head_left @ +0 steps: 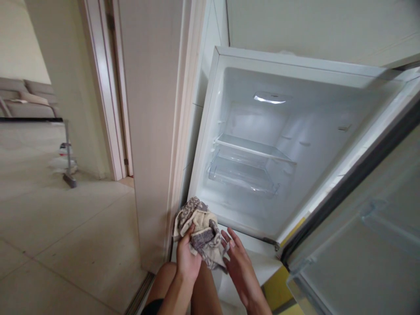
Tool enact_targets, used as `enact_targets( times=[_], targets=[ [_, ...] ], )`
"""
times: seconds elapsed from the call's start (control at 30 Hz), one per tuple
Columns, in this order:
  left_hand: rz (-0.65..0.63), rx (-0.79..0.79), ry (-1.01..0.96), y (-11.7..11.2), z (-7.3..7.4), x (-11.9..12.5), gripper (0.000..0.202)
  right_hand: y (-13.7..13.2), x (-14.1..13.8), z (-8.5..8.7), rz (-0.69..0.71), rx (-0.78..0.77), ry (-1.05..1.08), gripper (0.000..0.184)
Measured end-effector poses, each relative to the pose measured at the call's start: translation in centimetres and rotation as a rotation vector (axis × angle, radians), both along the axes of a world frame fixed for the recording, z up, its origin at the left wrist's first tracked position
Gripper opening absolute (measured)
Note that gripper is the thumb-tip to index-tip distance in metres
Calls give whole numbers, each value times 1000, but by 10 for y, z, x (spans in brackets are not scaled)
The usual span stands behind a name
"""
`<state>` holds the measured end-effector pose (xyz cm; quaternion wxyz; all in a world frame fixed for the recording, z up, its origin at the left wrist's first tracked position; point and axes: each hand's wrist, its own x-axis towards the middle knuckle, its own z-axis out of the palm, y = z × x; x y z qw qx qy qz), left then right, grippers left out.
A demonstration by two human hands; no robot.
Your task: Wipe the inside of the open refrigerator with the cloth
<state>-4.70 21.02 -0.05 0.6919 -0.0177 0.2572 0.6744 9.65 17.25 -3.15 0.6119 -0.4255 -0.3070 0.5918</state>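
Note:
My left hand (188, 259) is closed on a crumpled cloth (205, 243), beige with a grey-brown pattern. The cloth hangs in folds just in front of the fridge's lower front edge. At its right side, my right hand (239, 261) has its fingers stretched out and apart, close against the fabric; whether the fingertips touch it I cannot tell. Beyond both hands stands the open fridge (203, 170), its white interior lit by a lamp (271, 97). Inside are a glass shelf (252, 146) and, below it, a clear plastic drawer (241, 177).
The fridge door (370, 245) swings wide on the right, with clear door racks. A pale wooden door panel (152, 131) rises close at the left. Farther left, a tiled floor (75, 253) leads to a grey sofa (28, 98). My knees are below the hands.

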Motion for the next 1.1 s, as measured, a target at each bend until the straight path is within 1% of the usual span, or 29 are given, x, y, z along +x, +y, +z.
enact_targets(
  times=[0.07,0.2,0.27,0.33,0.4,0.47,0.53,0.6,0.67,0.77,0.83,0.9,0.97,1.0,1.03,1.1],
  targets=[
    [22,-33,9,-2,2,4,38,-6,-8,-5,86,-8,66,74],
    [63,-34,74,-9,1,12,46,-18,-25,3,233,36,145,59],
    [97,-14,158,-12,-2,14,52,-22,-29,7,284,36,174,59],
    [171,63,285,-14,-5,14,58,-23,-26,6,313,18,213,57],
    [245,177,468,-15,-7,12,60,-22,-19,4,292,-9,280,50],
    [290,268,662,-15,-8,8,56,-20,-9,2,203,-21,344,40],
    [310,334,810,-16,-10,5,49,-18,-2,3,97,-5,356,38],
    [294,409,910,-17,-12,4,45,-19,1,8,21,32,314,47],
    [229,514,1011,-21,-16,6,44,-21,-1,14,-14,96,256,57],
    [141,694,1163,-29,-23,11,46,-27,-10,24,-8,197,153,72],
    [152,838,1322,-35,-28,16,56,-31,-15,28,-6,226,80,85],
    [207,951,1516,-40,-33,20,72,-32,-17,29,-20,246,11,93],
    [230,976,1654,-43,-38,22,87,-31,-17,28,-49,304,-57,102],
    [211,956,1678,-44,-39,23,92,-30,-17,27,-60,340,-98,108],
    [173,929,1674,-45,-41,22,96,-30,-16,26,-69,375,-141,113],
    [64,869,1597,-47,-45,20,99,-30,-15,26,-87,428,-233,118]
  ],
)
